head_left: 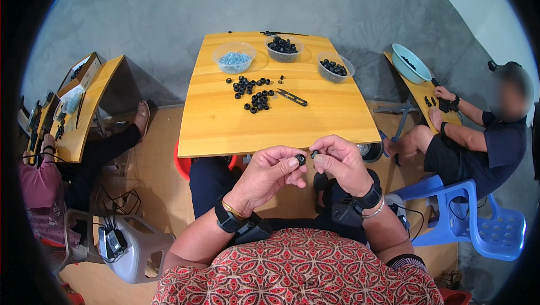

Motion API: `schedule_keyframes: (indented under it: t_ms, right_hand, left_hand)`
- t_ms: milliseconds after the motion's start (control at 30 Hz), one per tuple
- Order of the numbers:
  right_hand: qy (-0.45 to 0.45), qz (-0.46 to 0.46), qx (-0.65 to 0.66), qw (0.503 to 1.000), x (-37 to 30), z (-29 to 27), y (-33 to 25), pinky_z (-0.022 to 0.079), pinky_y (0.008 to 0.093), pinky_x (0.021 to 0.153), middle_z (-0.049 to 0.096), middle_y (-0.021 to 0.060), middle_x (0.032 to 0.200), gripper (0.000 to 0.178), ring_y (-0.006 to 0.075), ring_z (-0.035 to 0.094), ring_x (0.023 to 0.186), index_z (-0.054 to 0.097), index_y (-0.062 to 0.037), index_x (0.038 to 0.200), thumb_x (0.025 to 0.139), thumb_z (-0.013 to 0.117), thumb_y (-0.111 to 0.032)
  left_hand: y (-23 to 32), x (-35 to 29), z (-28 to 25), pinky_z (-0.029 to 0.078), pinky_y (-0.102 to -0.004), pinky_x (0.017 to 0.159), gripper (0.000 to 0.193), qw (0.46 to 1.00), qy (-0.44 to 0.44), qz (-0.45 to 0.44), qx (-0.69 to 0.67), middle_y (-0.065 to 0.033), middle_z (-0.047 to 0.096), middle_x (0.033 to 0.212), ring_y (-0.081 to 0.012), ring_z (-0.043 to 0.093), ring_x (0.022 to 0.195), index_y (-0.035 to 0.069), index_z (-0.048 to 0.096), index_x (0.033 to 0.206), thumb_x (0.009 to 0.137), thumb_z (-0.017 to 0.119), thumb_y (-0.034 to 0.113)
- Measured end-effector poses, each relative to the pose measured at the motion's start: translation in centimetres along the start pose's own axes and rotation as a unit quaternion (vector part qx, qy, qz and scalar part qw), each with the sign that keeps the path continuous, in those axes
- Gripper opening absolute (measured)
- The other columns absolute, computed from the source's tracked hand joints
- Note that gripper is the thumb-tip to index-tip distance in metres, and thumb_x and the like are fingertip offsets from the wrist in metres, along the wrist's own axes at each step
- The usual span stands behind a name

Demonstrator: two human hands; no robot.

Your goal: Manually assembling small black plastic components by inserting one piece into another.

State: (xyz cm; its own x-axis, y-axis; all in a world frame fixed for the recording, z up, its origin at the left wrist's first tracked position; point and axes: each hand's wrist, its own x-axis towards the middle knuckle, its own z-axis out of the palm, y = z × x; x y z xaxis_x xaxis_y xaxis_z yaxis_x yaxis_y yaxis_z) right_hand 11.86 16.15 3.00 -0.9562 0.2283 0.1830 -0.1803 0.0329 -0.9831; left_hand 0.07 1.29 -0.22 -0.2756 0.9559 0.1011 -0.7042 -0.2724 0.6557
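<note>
My left hand point(265, 171) is closed, pinching a small round black part with a hole point(301, 160) between thumb and fingers. Close beside it, my right hand point(344, 165) pinches a smaller dark piece point(314, 154), too small to make out. Both hands are just past the near edge of the yellow wooden table point(236, 130), above my lap. Several loose black round parts point(259, 100) lie scattered on the tabletop, with a pair of thread snips point(293, 97) to their right.
Behind the loose parts stand clear bowls of pale blue pieces point(234, 59), small black parts point(283, 46) and round black parts point(333, 68). A red basin point(183, 165) sits under the table. People work at side tables left and right; a blue plastic chair point(467, 220) is at right.
</note>
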Motion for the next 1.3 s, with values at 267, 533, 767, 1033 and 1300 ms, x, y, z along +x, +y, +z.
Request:
schedule_keyframes:
  t_ms: [267,533,767,1033,1300]
  right_hand:
    - [0.016,-0.016,-0.028,0.999,-0.1,0.7,-1.3,0.045,0.0194,0.061,0.055,0.0035,0.079,0.015,0.0073,0.054,0.068,0.052,0.0015,0.096,0.082,0.054,-0.003]
    - [0.003,-0.055,-0.039,0.998,-0.1,1.1,-1.0,0.046,0.0192,0.062,0.058,0.0050,0.080,0.013,0.0078,0.055,0.069,0.052,0.0021,0.095,0.082,0.053,0.001]
    - [0.005,-0.082,-0.076,0.994,0.0,1.5,-1.1,0.046,0.0195,0.061,0.060,0.0056,0.079,0.011,0.0075,0.055,0.068,0.054,0.0021,0.093,0.082,0.052,0.002]
    - [-0.004,-0.094,-0.105,0.990,0.0,1.4,-0.9,0.048,0.0214,0.063,0.058,0.0089,0.082,0.013,0.0121,0.058,0.071,0.053,0.0035,0.094,0.081,0.054,0.004]
    - [0.021,-0.115,-0.121,0.986,0.2,1.8,-1.0,0.047,0.0199,0.059,0.058,0.0048,0.075,0.009,0.0082,0.057,0.067,0.056,0.0020,0.088,0.080,0.055,0.004]
  left_hand:
    - [0.1,0.0,0.2,0.052,-0.0296,0.066,0.021,1.000,0.028,-0.011,0.007,-0.0098,0.060,0.086,-0.0128,0.057,0.066,0.000,0.056,0.102,0.085,0.053,0.011]
    - [0.3,-0.1,0.3,0.053,-0.0294,0.066,0.019,1.000,0.022,-0.004,0.005,-0.0100,0.061,0.085,-0.0128,0.058,0.066,0.000,0.057,0.100,0.084,0.055,0.009]
    - [0.5,-0.1,0.5,0.053,-0.0297,0.066,0.017,1.000,0.013,0.000,0.011,-0.0097,0.061,0.085,-0.0128,0.058,0.067,0.000,0.057,0.099,0.084,0.054,0.008]
    - [0.5,-0.1,0.4,0.053,-0.0312,0.067,0.016,1.000,0.021,-0.004,0.017,-0.0103,0.061,0.085,-0.0124,0.059,0.067,0.000,0.057,0.097,0.083,0.054,0.006]
    - [0.2,0.0,0.1,0.054,-0.0320,0.066,0.015,1.000,0.022,-0.008,0.017,-0.0107,0.061,0.083,-0.0120,0.058,0.066,-0.001,0.057,0.096,0.083,0.055,0.006]
